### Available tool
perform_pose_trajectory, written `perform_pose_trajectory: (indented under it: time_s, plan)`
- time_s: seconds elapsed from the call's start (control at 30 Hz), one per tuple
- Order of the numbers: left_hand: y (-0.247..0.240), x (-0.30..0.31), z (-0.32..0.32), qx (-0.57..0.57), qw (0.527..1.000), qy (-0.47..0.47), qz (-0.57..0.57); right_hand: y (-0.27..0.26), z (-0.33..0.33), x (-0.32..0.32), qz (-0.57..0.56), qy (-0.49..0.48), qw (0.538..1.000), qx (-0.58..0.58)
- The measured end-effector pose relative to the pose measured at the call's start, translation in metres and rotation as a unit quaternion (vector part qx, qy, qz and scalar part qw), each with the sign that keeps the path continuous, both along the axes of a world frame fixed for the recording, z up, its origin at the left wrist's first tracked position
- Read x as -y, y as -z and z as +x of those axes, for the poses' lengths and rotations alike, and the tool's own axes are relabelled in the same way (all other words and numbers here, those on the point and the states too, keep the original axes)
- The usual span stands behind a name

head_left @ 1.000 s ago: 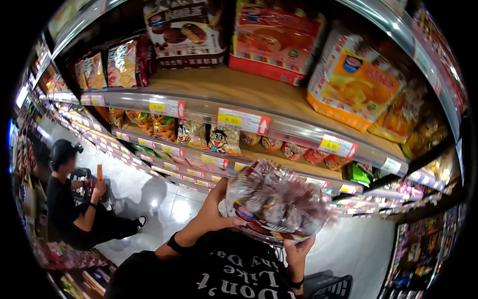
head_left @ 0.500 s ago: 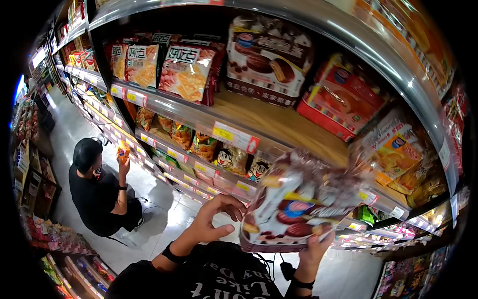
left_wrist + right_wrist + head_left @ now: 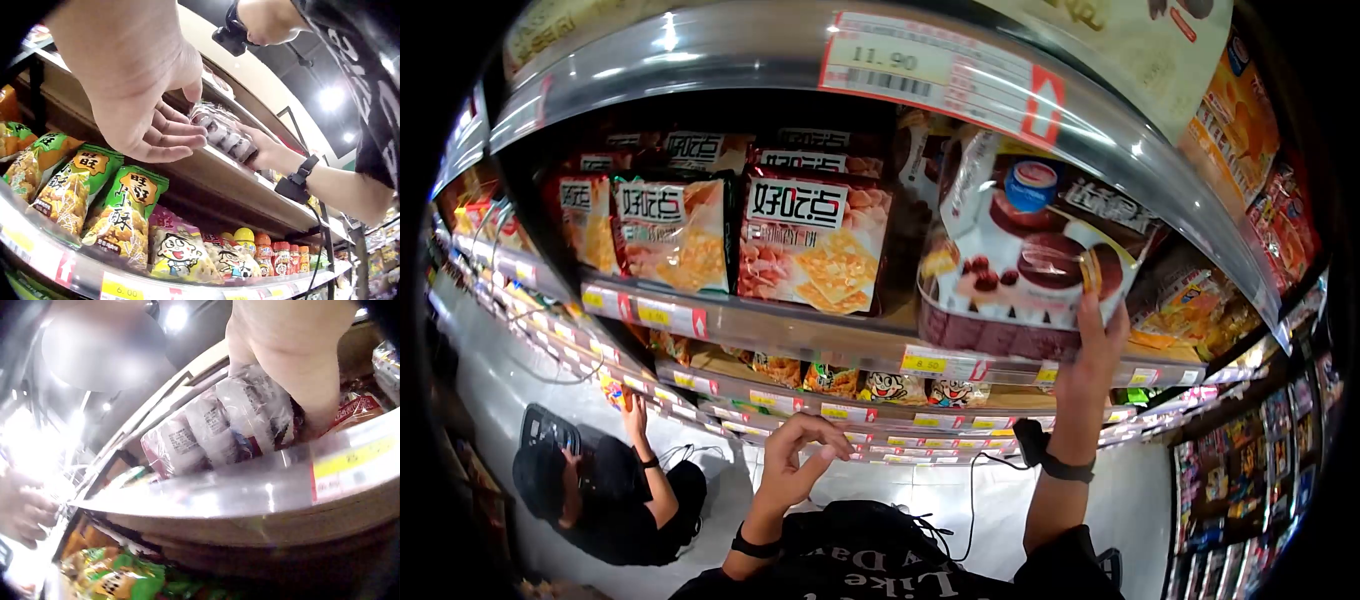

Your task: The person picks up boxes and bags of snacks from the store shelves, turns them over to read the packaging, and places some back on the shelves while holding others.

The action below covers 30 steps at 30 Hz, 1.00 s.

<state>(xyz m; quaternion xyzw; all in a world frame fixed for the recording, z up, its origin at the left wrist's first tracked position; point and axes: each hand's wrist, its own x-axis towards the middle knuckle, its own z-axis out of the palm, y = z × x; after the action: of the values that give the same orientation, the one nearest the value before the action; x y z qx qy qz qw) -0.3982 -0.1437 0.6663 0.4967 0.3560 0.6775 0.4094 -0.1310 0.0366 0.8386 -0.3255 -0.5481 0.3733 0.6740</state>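
Note:
A brown and white pack of chocolate pies (image 3: 1015, 260) stands at the front edge of the middle shelf, its printed front facing me. My right hand (image 3: 1090, 350) grips it at the lower right, fingers lying against the front. From the right wrist view, clear wrapping shows several wrapped pies (image 3: 212, 425) at the underside, with the right hand (image 3: 294, 356) around the pack's end. Lower and to the left, my left hand (image 3: 795, 455) hangs with loosely bent fingers and holds nothing; in the left wrist view this left hand (image 3: 140, 94) is in front of the shelf.
Red cracker bags (image 3: 815, 240) stand left of the pack. An upper shelf edge with a price tag (image 3: 940, 80) runs close above. Rice-snack bags (image 3: 128, 209) line the shelf below. A person in black (image 3: 610, 490) crouches in the aisle at left; a cable (image 3: 975, 510) hangs from my right wrist.
My right hand has carried the pack from in front of my chest up to the shelf. The left hand let go of the pack earlier and now hangs apart. The view moved closer to the shelf.

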Motion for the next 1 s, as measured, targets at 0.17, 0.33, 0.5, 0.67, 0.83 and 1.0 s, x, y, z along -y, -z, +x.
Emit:
perform_pose_trajectory:
  time_s: [0.17, 0.33, 0.5, 0.67, 0.83, 1.0]
  plan:
    - [0.003, -0.005, -0.035, -0.015, 1.000, 0.021, -0.008, 0.011, -0.025, -0.014, 0.111, 0.041, 0.972, 0.204]
    - [0.003, -0.015, -0.059, -0.046, 0.998, 0.031, -0.008, 0.013, -0.011, -0.013, 0.058, 0.028, 0.969, 0.237]
    - [-0.001, -0.021, -0.069, -0.032, 0.996, 0.075, -0.022, 0.012, -0.010, -0.008, -0.005, 0.018, 0.977, 0.210]
    - [0.005, -0.015, -0.085, -0.056, 0.995, 0.081, -0.025, 0.036, -0.024, -0.018, 0.096, 0.154, 0.975, 0.127]
    - [0.012, 0.000, -0.111, -0.038, 0.996, 0.063, -0.056, 0.025, -0.074, -0.007, 0.362, 0.361, 0.849, 0.134]
    - [0.017, 0.006, -0.132, -0.043, 0.997, 0.018, -0.068, -0.004, -0.131, 0.055, 0.456, 0.219, 0.787, 0.354]
